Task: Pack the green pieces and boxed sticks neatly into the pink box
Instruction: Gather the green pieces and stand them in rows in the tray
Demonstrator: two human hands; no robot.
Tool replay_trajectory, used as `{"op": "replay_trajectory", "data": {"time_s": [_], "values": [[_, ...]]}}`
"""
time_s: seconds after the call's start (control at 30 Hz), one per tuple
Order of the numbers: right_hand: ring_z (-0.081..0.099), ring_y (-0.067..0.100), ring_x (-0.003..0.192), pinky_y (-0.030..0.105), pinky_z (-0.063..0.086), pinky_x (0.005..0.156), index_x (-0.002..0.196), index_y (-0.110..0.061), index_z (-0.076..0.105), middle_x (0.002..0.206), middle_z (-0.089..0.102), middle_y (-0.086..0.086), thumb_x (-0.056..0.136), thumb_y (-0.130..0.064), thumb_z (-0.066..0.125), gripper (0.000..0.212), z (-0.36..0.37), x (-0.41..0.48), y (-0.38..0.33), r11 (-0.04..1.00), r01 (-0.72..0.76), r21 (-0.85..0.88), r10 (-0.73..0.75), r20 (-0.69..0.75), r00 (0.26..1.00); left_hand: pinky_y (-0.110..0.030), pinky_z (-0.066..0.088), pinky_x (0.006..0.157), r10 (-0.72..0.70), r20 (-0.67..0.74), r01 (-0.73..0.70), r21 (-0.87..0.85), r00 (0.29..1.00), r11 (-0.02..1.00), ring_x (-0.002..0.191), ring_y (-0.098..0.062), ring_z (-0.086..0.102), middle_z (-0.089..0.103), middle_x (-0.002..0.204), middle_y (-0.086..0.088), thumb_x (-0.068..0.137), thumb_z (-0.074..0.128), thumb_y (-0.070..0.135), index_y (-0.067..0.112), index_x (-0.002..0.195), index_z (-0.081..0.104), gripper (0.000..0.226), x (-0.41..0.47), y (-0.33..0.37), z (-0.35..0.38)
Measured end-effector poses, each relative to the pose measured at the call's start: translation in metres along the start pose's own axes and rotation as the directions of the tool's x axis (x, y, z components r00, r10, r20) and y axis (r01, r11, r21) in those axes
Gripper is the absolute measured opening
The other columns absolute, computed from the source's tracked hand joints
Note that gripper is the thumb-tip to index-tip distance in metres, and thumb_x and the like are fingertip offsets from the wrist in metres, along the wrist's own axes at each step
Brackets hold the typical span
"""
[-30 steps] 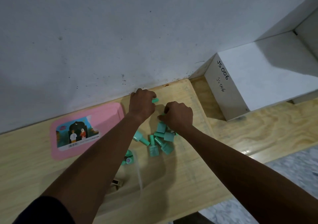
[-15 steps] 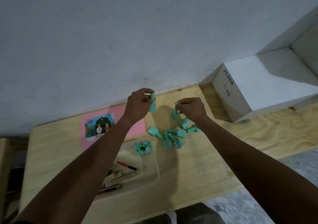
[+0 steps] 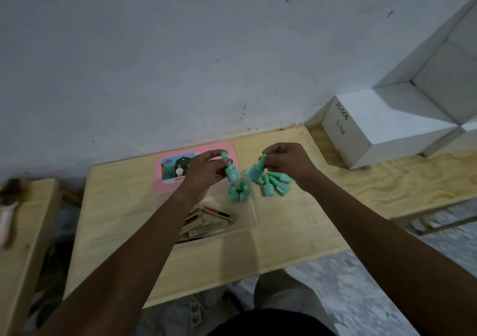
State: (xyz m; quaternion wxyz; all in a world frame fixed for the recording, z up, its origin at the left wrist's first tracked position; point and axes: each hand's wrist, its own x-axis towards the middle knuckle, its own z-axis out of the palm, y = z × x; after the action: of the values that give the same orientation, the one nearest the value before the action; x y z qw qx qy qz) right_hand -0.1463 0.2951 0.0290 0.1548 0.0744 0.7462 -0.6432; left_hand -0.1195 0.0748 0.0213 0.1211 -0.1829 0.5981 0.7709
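Table [image 3: 284, 232]: wooden, against wall. Pink lid [image 3: 165, 180]: flat, 10 o'clock of tray. Clear tray [image 3: 247, 222]: centre, holds boxed sticks [image 3: 206, 219] and upright green pieces [image 3: 238, 193]. Loose pieces [image 3: 275, 184]: 2 o'clock of tray. Left hand [image 3: 204, 173] pinching one bottle [image 3: 230, 170]; right hand [image 3: 289, 161] pinching another [image 3: 258, 169].

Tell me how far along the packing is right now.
Partly done. A few green pieces and the boxed sticks already sit in the clear tray. The left hand and right hand each hold one green bottle. Loose bottles remain on the table.
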Motion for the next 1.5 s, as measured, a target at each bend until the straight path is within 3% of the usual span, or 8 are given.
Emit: {"op": "replay_trajectory", "data": {"time_s": [0.13, 0.23, 0.33, 0.53, 0.73, 0.9, 1.17, 1.5], "values": [[0.065, 0.018, 0.068, 0.031, 0.058, 0.069, 0.087, 0.001, 0.073, 0.076, 0.070, 0.013, 0.077, 0.003, 0.076, 0.011, 0.010, -0.017, 0.004, 0.997, 0.050, -0.067, -0.046, 0.061, 0.997, -0.034, 0.060, 0.080, 0.147, -0.001, -0.144, 0.209, 0.989, 0.967, 0.085, -0.019, 0.063, 0.061, 0.087, -0.006, 0.088, 0.062, -0.005, 0.010, 0.098, 0.068, 0.019, -0.015, -0.012, -0.016], [0.066, 0.017, 0.066, 0.028, 0.056, 0.064, 0.086, -0.006, 0.075, 0.073, 0.070, 0.004, 0.078, -0.003, 0.078, 0.010, 0.020, -0.025, 0.013, 0.967, 0.114, -0.226, -0.100, 0.076, 0.992, -0.031, 0.059, 0.078, 0.272, 0.020, -0.251, 0.454, 0.962, 0.855, 0.083, -0.016, 0.066, 0.064, 0.086, 0.003, 0.085, 0.067, -0.003, 0.012, 0.095, 0.071, 0.019, -0.021, -0.028, -0.029], [0.069, 0.011, 0.071, 0.025, 0.053, 0.067, 0.087, -0.017, 0.077, 0.081, 0.074, -0.002, 0.076, -0.010, 0.078, 0.013, 0.031, -0.029, 0.024, 0.843, 0.207, -0.496, -0.184, 0.096, 0.978, -0.018, 0.053, 0.076, 0.366, 0.058, -0.313, 0.651, 0.929, 0.692, 0.080, -0.009, 0.067, 0.070, 0.088, 0.005, 0.081, 0.071, 0.002, 0.012, 0.096, 0.074, 0.019, -0.024, -0.044, -0.034], [0.062, 0.008, 0.074, 0.030, 0.055, 0.076, 0.094, -0.022, 0.077, 0.088, 0.075, -0.007, 0.073, -0.019, 0.076, 0.021, 0.044, -0.030, 0.046, 0.633, 0.328, -0.701, -0.251, 0.214, 0.944, -0.027, 0.056, 0.085, 0.442, 0.151, -0.390, 0.761, 0.884, 0.519, 0.078, -0.008, 0.068, 0.076, 0.091, -0.001, 0.077, 0.073, 0.004, 0.013, 0.100, 0.076, 0.024, -0.019, -0.076, -0.032], [0.055, 0.018, 0.083, 0.032, 0.043, 0.071, 0.101, -0.027, 0.076, 0.072, 0.049, -0.014, 0.080, -0.027, 0.075, 0.021, 0.049, -0.028, 0.057, 0.469, 0.353, -0.810, -0.305, 0.227, 0.925, -0.030, 0.057, 0.084, 0.450, 0.157, -0.394, 0.771, 0.879, 0.500, 0.079, -0.011, 0.069, 0.076, 0.092, 0.000, 0.078, 0.069, 0.002, 0.014, 0.100, 0.074, 0.025, -0.013, -0.091, -0.027], [0.056, 0.024, 0.097, 0.036, 0.041, 0.077, 0.107, -0.024, 0.075, 0.100, 0.072, 0.000, 0.084, -0.027, 0.070, 0.024, 0.052, -0.020, 0.064, 0.338, 0.377, -0.862, -0.311, 0.275, 0.910, -0.030, 0.057, 0.085, 0.420, 0.133, -0.362, 0.765, 0.898, 0.533, 0.080, -0.010, 0.069, 0.076, 0.089, 0.000, 0.079, 0.069, 0.003, 0.014, 0.099, 0.074, 0.024, -0.006, -0.097, -0.022], [0.055, 0.027, 0.092, 0.038, 0.038, 0.075, 0.101, -0.023, 0.076, 0.093, 0.070, 0.003, 0.083, -0.026, 0.068, 0.020, 0.055, -0.014, 0.069, 0.143, 0.426, -0.893, -0.350, 0.357, 0.866, -0.028, 0.056, 0.085, 0.408, 0.134, -0.352, 0.776, 0.903, 0.523, 0.080, -0.011, 0.068, 0.076, 0.092, -0.002, 0.081, 0.067, 0.002, 0.013, 0.100, 0.075, 0.024, -0.006, -0.101, -0.017], [0.057, 0.027, 0.092, 0.040, 0.041, 0.074, 0.098, -0.020, 0.077, 0.092, 0.071, 0.002, 0.081, -0.026, 0.068, 0.020, 0.054, -0.009, 0.074, 0.045, 0.445, -0.894, -0.397, 0.393, 0.829, -0.031, 0.057, 0.088, 0.390, 0.144, -0.347, 0.779, 0.910, 0.522, 0.086, -0.012, 0.069, 0.076, 0.098, -0.003, 0.082, 0.066, 0.003, 0.013, 0.104, 0.076, 0.026, -0.005, -0.101, -0.017]]}}
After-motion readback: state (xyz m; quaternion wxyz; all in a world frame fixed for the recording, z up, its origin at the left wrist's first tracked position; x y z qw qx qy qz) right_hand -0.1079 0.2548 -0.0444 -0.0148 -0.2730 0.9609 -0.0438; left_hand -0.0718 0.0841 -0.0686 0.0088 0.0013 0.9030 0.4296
